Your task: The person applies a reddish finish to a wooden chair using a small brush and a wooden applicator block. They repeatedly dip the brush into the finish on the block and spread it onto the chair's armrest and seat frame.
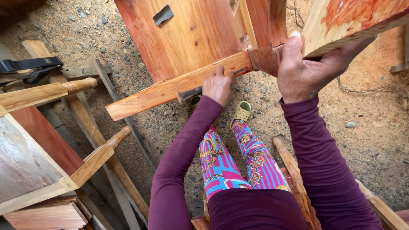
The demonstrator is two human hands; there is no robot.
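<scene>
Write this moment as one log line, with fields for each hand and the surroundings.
left hand: presses dark tool on wooden rail | right hand: grips chair frame | ground: sandy, pebbles

Rail (170,88): reddish-orange plank, being held slanted across the frame's underside, lower end jutting left over gravel.
Frame (191,34): reddish wooden furniture piece, being tipped up, broad panel facing the camera.
Tool (189,93): dark, short, being pressed against the rail's lower edge.

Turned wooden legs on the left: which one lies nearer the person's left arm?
The lower turned leg, jutting from the pale frame toward the left sleeve; the upper leg lies farther up, beside the black strap.
</scene>
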